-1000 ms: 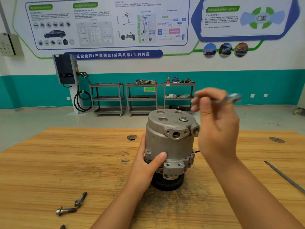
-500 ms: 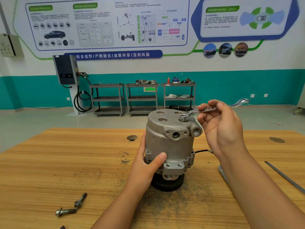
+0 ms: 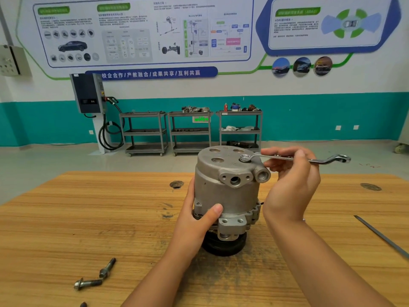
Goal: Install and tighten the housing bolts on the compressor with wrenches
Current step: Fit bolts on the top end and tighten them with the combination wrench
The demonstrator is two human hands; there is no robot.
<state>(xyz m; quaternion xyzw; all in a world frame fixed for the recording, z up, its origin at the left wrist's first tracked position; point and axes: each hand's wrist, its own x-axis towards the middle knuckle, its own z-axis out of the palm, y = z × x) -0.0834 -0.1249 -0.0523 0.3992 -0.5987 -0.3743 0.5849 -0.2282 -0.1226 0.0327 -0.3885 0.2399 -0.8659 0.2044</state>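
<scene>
A grey metal compressor (image 3: 225, 193) stands upright on its black pulley in the middle of the wooden table (image 3: 88, 218). My left hand (image 3: 197, 220) grips its lower left side, thumb across the front. My right hand (image 3: 292, 182) holds the shank of a silver ring wrench (image 3: 309, 159). One ring end of the wrench sits over a bolt head (image 3: 244, 157) on the compressor's top face. The other end sticks out to the right. Two loose bolts (image 3: 97, 275) lie near the table's front left.
A thin metal rod or file (image 3: 382, 238) lies at the table's right edge. A dark bit (image 3: 83, 304) shows at the bottom edge. Small round holes (image 3: 176, 184) mark the tabletop. Shelf carts (image 3: 190, 131) and a wall charger (image 3: 88, 94) stand far behind.
My right hand came down from above with the wrench and set its ring end over the bolt on top of the compressor. My left hand stayed put.
</scene>
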